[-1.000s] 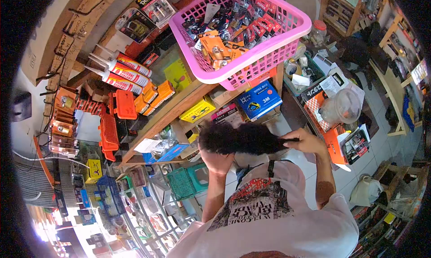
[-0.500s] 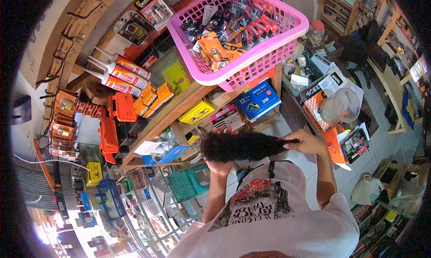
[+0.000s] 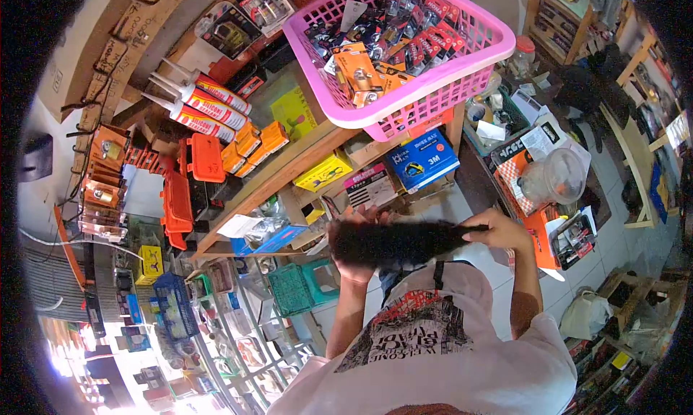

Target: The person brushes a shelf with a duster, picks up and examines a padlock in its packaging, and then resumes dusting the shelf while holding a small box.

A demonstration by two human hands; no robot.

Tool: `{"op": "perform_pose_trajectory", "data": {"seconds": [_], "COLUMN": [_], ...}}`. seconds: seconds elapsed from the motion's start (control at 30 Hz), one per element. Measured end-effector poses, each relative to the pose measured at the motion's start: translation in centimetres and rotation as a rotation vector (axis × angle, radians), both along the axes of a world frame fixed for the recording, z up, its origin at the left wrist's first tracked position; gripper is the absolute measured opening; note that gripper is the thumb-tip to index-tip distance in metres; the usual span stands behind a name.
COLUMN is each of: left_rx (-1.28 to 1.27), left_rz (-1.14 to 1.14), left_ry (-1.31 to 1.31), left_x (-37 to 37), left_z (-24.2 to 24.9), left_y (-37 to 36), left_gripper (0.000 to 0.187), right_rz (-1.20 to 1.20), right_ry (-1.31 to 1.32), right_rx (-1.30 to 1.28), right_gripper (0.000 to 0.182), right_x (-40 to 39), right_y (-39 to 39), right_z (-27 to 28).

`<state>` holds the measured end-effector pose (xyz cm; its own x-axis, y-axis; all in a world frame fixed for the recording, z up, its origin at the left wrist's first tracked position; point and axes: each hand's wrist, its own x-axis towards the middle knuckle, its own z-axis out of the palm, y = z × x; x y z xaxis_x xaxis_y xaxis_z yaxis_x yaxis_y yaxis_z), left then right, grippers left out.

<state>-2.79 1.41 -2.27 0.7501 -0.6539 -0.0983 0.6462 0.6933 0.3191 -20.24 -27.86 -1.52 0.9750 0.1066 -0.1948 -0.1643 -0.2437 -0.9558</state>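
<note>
A black, fluffy duster [image 3: 397, 243] lies level in front of my shirt, its bushy end to the left and its narrow end to the right. My right hand [image 3: 502, 232] pinches the narrow end between thumb and fingers. At the bushy end, my left hand [image 3: 354, 272] is behind and under the bristles. Some of its fingers show above the duster, while the palm is mostly hidden by it. The bristles are slightly blurred.
Ahead, a pink basket [image 3: 426, 86] of packaged goods stands on a wooden shelf. Silicone tubes [image 3: 195, 104] and orange cases [image 3: 177, 209] lie to its left. A blue box [image 3: 422, 160] sits beneath. At right are a clear plastic container [image 3: 563, 176] and a white bag [image 3: 586, 314].
The view has shifted slightly, so the basket and shelf appear farther right. The duster and both hands have moved a little right and down in the picture. Both hands remain on the duster.
</note>
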Motion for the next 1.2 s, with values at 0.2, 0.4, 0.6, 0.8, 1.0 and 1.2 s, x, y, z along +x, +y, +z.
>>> {"op": "perform_pose_trajectory", "data": {"seconds": [0.2,0.4,0.6,0.8,1.0,1.2], "left_rx": [-0.101,-0.04,0.082,-0.14,-0.033,-0.027], "left_rz": [-0.116,-0.186,-0.02,-0.061,0.001,-0.002], "left_ry": [-0.055,-0.23,0.121,-0.08,-0.108,-0.133], "left_x": [0.0,0.8,0.6,1.0,1.3,1.2], "left_z": [1.2,1.4,0.7,0.1,0.2,-0.5], "left_y": [0.1,-0.2,0.0,-0.7,-1.1,-1.0], "left_gripper": [0.055,0.059,0.058,0.054,0.048,0.051], "right_rz": [0.027,0.067,0.021,0.005,-0.019,0.029], "right_ry": [0.02,-0.06,0.019,-0.027,-0.012,0.02], "right_rx": [-0.004,-0.007,0.057,0.09,0.053,0.07], "right_gripper": [0.031,0.031,0.028,0.026,0.025,0.023], "right_x": [0.2,0.7,1.3,2.0,1.7,1.1], "right_y": [0.3,0.3,0.6,0.9,0.8,0.7], "right_z": [0.4,-1.0,-1.8,-1.8,-1.6,-1.1]}}
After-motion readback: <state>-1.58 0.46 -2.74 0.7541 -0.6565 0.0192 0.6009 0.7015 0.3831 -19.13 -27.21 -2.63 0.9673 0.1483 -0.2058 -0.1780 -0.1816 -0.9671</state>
